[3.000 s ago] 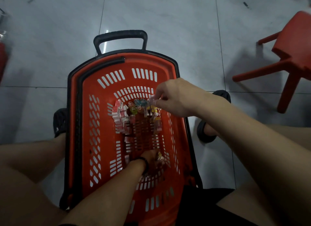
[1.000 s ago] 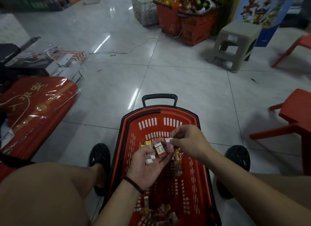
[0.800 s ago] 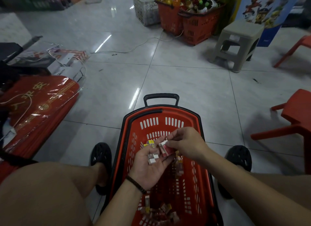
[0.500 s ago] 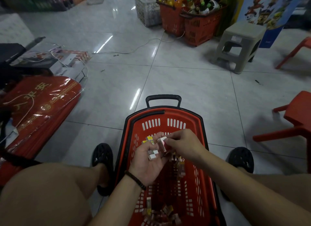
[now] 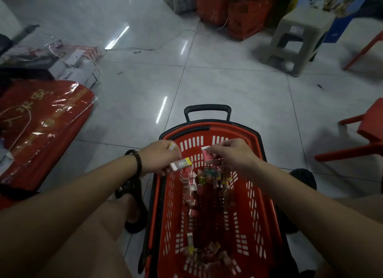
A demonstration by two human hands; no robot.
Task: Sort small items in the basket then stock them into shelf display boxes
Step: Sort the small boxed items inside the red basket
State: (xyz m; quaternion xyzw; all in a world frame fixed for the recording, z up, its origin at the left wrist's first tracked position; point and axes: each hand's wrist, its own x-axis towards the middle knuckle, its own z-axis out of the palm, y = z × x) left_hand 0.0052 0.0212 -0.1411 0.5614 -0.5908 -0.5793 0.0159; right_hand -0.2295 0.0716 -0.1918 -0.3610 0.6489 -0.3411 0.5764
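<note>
A red shopping basket [image 5: 263, 207] with a black handle stands on the floor between my legs. Several small boxed items [image 5: 204, 180] lie at its far end and more small items [image 5: 207, 255] at its near end. My left hand [image 5: 159, 157] is over the basket's left rim, back up, fingers curled round a few small boxes; a yellow-and-white one [image 5: 180, 164] sticks out. My right hand [image 5: 232, 153] hovers over the far end and pinches a small red box [image 5: 207, 154].
A red bag in clear wrap [image 5: 37, 124] and white boxes [image 5: 72, 66] lie on the floor at left. A grey stool [image 5: 298, 35], red crates of bottles [image 5: 244, 14] and a red chair [image 5: 364, 139] stand ahead and right. Black sandals flank the basket.
My left hand turned from palm-up to back-up and moved left to the basket's rim, still holding boxes. My right hand drew apart from it with the red box. The camera tilted down.
</note>
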